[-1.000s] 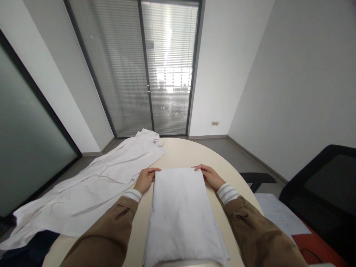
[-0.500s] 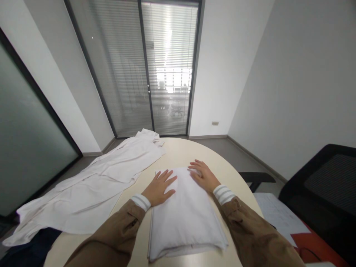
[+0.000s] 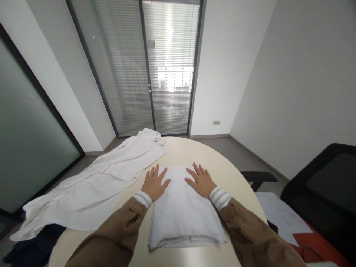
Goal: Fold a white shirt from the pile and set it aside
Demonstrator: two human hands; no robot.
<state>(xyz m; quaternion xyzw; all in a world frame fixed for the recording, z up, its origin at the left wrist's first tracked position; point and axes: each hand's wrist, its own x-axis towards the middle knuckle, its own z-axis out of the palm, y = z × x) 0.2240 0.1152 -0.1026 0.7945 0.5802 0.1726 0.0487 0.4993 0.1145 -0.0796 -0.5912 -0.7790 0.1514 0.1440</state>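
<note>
A folded white cloth garment [image 3: 186, 218] lies flat on the round, pale table [image 3: 191, 150] in front of me. My left hand [image 3: 155, 184] rests on its far left edge, fingers spread and stretched forward. On the far right edge lies my right hand [image 3: 201, 181], also open with its fingers apart. Neither hand grips the cloth. To the left, a loosely spread white shirt [image 3: 94, 189] runs from the table's far edge toward the near left, beyond my left hand.
Dark blue cloth [image 3: 36, 244] hangs low at the left, below the white shirt. On the right are a black mesh-backed chair [image 3: 328, 185], papers [image 3: 280, 211] and something red [image 3: 317, 244]. A glass partition with blinds [image 3: 172, 74] stands behind the table.
My left hand has moved left and outward to the cloth's edge, its fingers now pointing more forward. My right hand has shifted slightly, its fingers spreading wider. The folded garment appears a little farther forward.
</note>
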